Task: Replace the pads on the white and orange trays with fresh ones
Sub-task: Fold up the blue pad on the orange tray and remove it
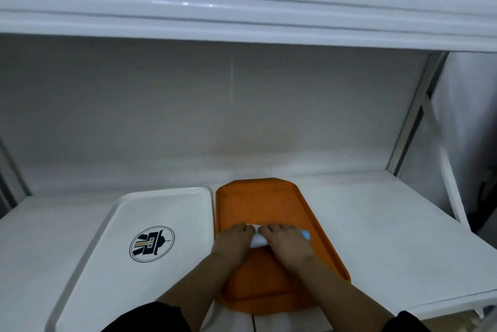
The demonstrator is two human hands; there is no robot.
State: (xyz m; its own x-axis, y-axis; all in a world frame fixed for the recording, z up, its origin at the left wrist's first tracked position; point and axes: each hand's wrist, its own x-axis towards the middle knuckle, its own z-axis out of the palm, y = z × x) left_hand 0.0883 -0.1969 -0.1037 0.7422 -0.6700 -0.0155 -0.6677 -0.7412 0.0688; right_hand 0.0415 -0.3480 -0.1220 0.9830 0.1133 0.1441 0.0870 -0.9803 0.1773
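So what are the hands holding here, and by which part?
Both hands rest on a rolled white pad over the orange tray: the left hand on its left end, the right hand nearer its blue-edged right end.

Two trays side by side, one rolled pad

My white tray, bare with a round black logo, lies flat just left of my orange tray. Across the orange tray's middle lies a rolled white pad with a blue end, under both my hands.
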